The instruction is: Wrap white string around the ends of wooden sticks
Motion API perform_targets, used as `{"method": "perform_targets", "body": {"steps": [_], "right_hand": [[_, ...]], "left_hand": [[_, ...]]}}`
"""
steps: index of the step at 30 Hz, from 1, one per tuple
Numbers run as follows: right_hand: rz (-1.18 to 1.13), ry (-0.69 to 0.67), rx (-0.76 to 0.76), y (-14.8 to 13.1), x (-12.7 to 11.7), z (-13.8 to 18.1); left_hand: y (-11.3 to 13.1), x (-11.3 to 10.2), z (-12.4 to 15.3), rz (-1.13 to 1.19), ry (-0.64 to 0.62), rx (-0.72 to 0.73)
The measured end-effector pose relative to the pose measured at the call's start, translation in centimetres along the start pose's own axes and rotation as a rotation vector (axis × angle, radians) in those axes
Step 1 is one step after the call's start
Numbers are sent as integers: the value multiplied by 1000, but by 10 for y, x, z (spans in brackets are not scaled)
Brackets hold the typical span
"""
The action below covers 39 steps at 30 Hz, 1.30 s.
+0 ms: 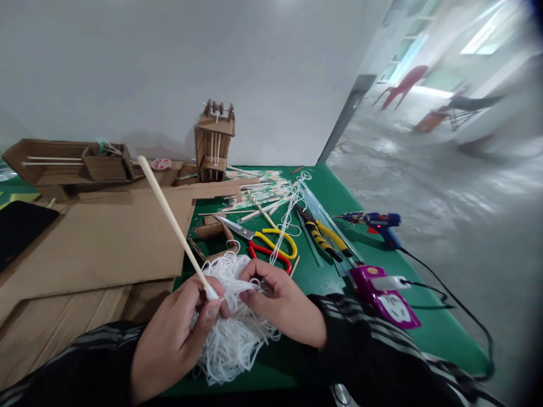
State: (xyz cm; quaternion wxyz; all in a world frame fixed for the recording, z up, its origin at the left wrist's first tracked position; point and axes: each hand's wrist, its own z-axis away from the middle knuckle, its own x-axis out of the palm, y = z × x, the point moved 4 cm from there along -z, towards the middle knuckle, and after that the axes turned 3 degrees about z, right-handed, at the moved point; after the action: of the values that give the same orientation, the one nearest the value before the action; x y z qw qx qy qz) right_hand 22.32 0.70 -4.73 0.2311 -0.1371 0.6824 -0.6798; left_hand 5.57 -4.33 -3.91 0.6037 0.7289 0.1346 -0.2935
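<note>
My left hand [182,325] is closed around the lower end of a thin wooden stick [169,217], which points up and to the left. White string is wound in a small bundle [211,292] on that end of the stick. With thumb and fingers pinched, my right hand [280,299] grips strands of white string just to the right of the bundle. Beneath both hands lies a large tangled heap of white string [237,345]. Loose strands run from the heap back across the table. Scissors [271,240] with red and yellow handles lie just beyond my right hand.
Pliers [324,234] and a blue glue gun [377,223] lie on the right, near a purple power strip [384,297] with cords. Cardboard sheets [127,237] cover the left side. Cardboard models [214,141] and wrapped sticks [263,192] stand or lie along the back of the green table [314,288].
</note>
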Motion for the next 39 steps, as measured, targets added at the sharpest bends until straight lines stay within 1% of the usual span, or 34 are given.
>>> {"method": "perform_targets", "body": {"steps": [2,5,7,10,13,15,17,19,21,24,26,28,31,33,35,39], "right_hand": [[-31,-17,-70,-5,-1,1],[-18,-39,-167,-9,-1,2],[-24,-42,-190,-9,1,3],[-6,2,-216,-8,2,4],[11,19,-258,-8,5,6],[-13,12,-242,-6,7,6],[-54,11,-190,-1,8,5],[-119,5,-135,4,8,4],[-222,-38,-85,9,8,3],[-391,-168,-11,13,11,3],[-425,-213,34,14,12,4],[-393,-192,64,14,13,4],[-297,-146,119,16,14,4],[-215,-146,160,18,14,5],[-102,-156,153,17,13,5],[83,-165,85,15,8,6]], "left_hand": [[1,0,-2,7,-10,10],[2,0,-3,-27,-4,37],[2,1,-3,-78,16,58],[2,0,-3,-142,45,85],[1,0,-5,-168,30,86],[0,1,-7,-184,-11,102],[0,2,-8,-208,-41,143],[0,2,-9,-221,-47,170],[-2,2,-10,-206,-35,163],[-5,1,-10,-181,14,148],[-7,1,-9,-174,59,158],[-7,2,-7,-164,88,188],[-7,6,-1,-145,120,278],[-9,8,4,-142,141,324],[-12,10,8,-149,158,341],[-13,12,13,-171,196,382]]}}
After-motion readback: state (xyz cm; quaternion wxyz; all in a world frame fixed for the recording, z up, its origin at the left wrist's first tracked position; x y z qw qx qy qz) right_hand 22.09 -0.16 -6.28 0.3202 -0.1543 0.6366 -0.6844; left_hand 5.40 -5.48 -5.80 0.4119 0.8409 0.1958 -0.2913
